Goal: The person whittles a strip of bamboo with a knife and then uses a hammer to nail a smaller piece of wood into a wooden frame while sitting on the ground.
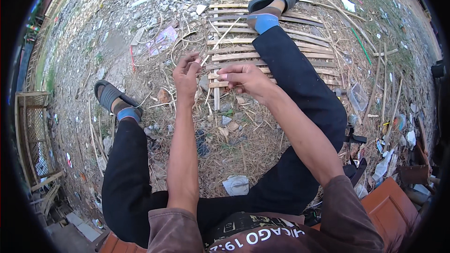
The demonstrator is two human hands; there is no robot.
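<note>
A panel of split-bamboo slats (234,56) lies on the ground in front of me, its slats side by side and crossed by an upright strip near the left end. At its left edge my left hand (186,78) is closed in a pinch; a thin pale strip runs close to its fingertips, but whether they hold it is unclear. My right hand (248,80) hovers over the slats' left ends, thumb and fingers pinched together. What sits between those fingertips is too small to make out. The two hands are apart, facing each other. My right foot in a grey sandal (276,0) rests on the panel's far side.
Thin curled strips (180,47) and shavings litter the ground left of the panel. A crumpled pink wrapper (164,39) and a clear plastic container (357,97) lie further out. Long sticks (384,84) lie at the right. A wooden frame with mesh (35,136) stands at far left.
</note>
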